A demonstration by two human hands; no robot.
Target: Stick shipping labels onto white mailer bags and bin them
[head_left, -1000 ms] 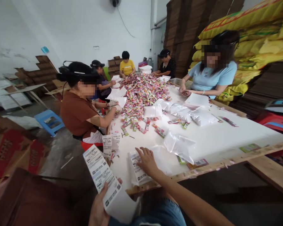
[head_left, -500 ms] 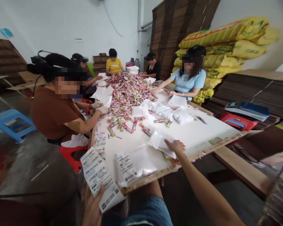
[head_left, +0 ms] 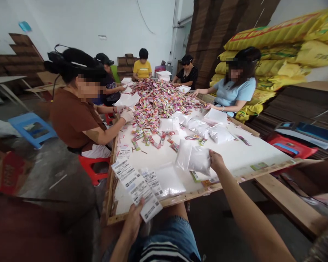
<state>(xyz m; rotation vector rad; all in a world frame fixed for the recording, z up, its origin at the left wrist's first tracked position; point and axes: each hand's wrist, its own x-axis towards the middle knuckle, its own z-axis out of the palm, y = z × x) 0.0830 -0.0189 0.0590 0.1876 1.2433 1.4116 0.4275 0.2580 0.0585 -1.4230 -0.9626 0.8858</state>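
Observation:
My left hand [head_left: 133,220] grips the lower end of a strip of printed barcode labels [head_left: 136,189], holding it out over the table's near left corner. At the right, my right hand [head_left: 216,162] has its fingers closed on the edge of a filled white plastic bag [head_left: 198,160], which is tilted up a little above the tabletop. Partly behind the label strip lies another white bag [head_left: 171,182] with a barcode label [head_left: 152,182] at its left side. A few small colourful packets [head_left: 195,176] lie under and beside the raised bag.
A large heap of small pink and green packets [head_left: 158,98] covers the table's far half. Several filled white bags [head_left: 221,134] lie in front of it. A co-worker in brown [head_left: 73,112] sits at the left, one in light blue [head_left: 235,92] at the right. A wooden rim [head_left: 215,187] edges the table.
My right hand has lifted the white bag's near edge off the table. My left hand has brought the label strip up and over the table corner. The whole view has shifted somewhat.

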